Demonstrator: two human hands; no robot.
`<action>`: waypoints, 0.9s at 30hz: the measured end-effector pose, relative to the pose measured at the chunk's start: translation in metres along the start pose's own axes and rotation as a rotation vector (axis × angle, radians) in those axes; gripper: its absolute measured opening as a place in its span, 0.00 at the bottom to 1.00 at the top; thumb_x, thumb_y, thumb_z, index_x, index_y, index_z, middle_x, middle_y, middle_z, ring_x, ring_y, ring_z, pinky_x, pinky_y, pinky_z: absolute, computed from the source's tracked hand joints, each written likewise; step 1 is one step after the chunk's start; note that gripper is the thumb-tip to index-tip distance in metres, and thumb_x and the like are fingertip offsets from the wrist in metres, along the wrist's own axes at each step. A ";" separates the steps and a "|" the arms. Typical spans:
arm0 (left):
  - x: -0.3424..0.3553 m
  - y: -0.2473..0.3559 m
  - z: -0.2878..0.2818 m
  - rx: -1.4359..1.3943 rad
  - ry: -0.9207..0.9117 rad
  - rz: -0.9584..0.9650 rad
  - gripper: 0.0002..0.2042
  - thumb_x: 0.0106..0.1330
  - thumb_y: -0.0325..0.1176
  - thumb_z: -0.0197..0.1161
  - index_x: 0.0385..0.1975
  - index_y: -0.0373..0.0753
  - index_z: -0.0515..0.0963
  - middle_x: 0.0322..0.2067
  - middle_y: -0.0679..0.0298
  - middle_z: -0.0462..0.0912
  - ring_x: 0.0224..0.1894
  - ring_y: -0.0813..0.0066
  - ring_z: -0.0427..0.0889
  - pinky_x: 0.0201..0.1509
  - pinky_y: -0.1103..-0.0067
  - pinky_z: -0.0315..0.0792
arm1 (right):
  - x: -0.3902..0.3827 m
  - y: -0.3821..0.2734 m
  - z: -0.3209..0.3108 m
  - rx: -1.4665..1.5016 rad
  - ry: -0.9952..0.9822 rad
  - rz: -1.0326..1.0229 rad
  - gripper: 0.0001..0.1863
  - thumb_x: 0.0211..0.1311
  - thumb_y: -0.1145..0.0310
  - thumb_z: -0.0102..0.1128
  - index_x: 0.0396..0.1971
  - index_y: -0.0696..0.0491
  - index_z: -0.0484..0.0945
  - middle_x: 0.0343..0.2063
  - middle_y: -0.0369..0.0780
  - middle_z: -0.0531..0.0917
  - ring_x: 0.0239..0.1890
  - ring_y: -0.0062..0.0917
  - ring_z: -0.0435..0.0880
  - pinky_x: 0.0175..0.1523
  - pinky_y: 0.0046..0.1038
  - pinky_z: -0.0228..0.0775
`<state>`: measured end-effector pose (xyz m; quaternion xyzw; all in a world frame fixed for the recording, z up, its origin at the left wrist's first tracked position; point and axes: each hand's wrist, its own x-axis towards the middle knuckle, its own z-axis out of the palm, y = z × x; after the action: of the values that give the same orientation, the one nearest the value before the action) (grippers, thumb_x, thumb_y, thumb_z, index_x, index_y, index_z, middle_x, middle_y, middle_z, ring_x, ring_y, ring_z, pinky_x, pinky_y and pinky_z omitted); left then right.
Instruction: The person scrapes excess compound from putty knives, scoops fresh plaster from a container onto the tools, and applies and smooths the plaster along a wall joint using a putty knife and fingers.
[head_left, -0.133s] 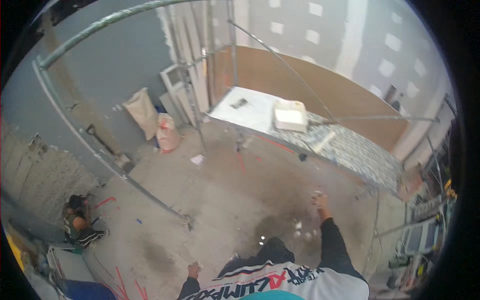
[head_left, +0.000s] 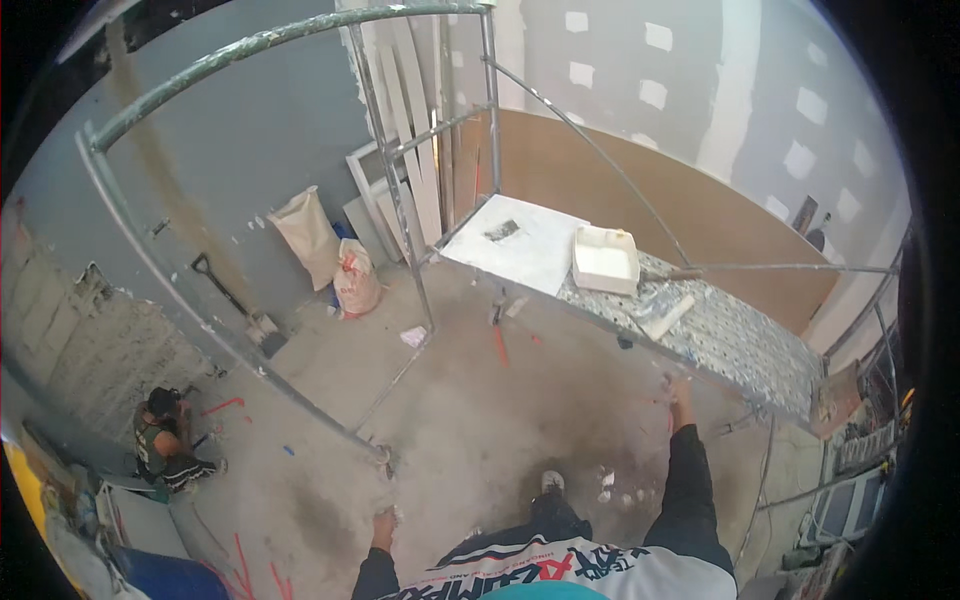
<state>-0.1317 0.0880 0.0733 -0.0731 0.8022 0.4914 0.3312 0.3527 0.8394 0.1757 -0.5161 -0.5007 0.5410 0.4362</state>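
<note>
The scaffold platform (head_left: pixel 775 365) spans the upper right of the frame, its long axis slanting from upper middle down toward the right edge. It lies up-frame from both hands. The right hand (head_left: pixel 679 388), right of centre, is clearly the nearer, just below the platform's near edge in the view; whether they touch, I cannot tell. The left hand (head_left: pixel 384 527), at lower left of centre, is well apart from the platform and nearest to the foot of a bent steel pipe (head_left: pixel 215 335) that curves down from the upper left. Both hands look bare, but they are too small to tell whether the fingers are loose, clenched or around something.

The platform is metal, dotted and smeared with pale splashes. Its upper-left end carries a flat, smooth white sheet (head_left: pixel 545 250) with a dark rectangular patch. Beside that stands a white box (head_left: pixel 606 262), squarish and open-topped, and nearer the right hand lies a pale, narrow, long piece (head_left: pixel 672 316).

The floor (head_left: pixel 450 430) is dull, dusty concrete with dark stains. In the upper left, a slumped beige sack (head_left: pixel 305 240) leans near a shovel (head_left: pixel 228 290); at lower left, a co-worker (head_left: pixel 160 445) sits low by the rough wall.
</note>
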 end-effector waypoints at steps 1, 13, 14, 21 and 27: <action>-0.008 0.001 0.021 -0.089 -0.034 0.121 0.14 0.68 0.41 0.58 0.43 0.37 0.81 0.33 0.60 0.84 0.33 0.70 0.84 0.32 0.74 0.74 | 0.031 -0.026 -0.001 0.185 0.166 0.066 0.33 0.71 0.49 0.50 0.63 0.61 0.65 0.55 0.51 0.78 0.56 0.41 0.80 0.56 0.39 0.73; -0.034 0.066 0.228 -0.060 -0.303 0.067 0.11 0.70 0.37 0.59 0.43 0.37 0.81 0.38 0.63 0.87 0.38 0.75 0.85 0.36 0.77 0.75 | 0.180 -0.105 0.020 -0.587 0.216 -0.087 0.48 0.50 0.53 0.73 0.63 0.69 0.61 0.59 0.62 0.71 0.59 0.54 0.73 0.61 0.42 0.68; -0.037 0.078 0.240 -0.015 -0.307 0.072 0.12 0.70 0.37 0.59 0.44 0.37 0.80 0.39 0.63 0.87 0.39 0.75 0.85 0.37 0.77 0.75 | 0.181 -0.104 0.024 -0.614 0.278 -0.067 0.46 0.49 0.54 0.73 0.61 0.69 0.63 0.57 0.62 0.73 0.58 0.54 0.74 0.59 0.42 0.68; -0.040 0.181 0.310 0.263 -0.500 0.355 0.16 0.72 0.38 0.60 0.53 0.37 0.77 0.43 0.63 0.84 0.43 0.76 0.82 0.44 0.80 0.75 | 0.223 -0.067 0.019 -0.631 0.507 -0.192 0.43 0.46 0.57 0.74 0.57 0.69 0.65 0.44 0.58 0.80 0.47 0.52 0.79 0.57 0.42 0.70; -0.075 0.283 0.326 0.211 -0.879 0.455 0.21 0.73 0.41 0.58 0.59 0.34 0.73 0.51 0.59 0.82 0.54 0.72 0.79 0.56 0.78 0.72 | 0.191 -0.103 0.007 0.092 0.275 -0.121 0.38 0.55 0.66 0.73 0.59 0.68 0.62 0.43 0.51 0.81 0.41 0.36 0.83 0.45 0.34 0.77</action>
<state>-0.0494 0.4884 0.2309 0.3511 0.6276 0.4519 0.5278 0.3246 1.0400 0.2543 -0.5337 -0.4411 0.4601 0.5558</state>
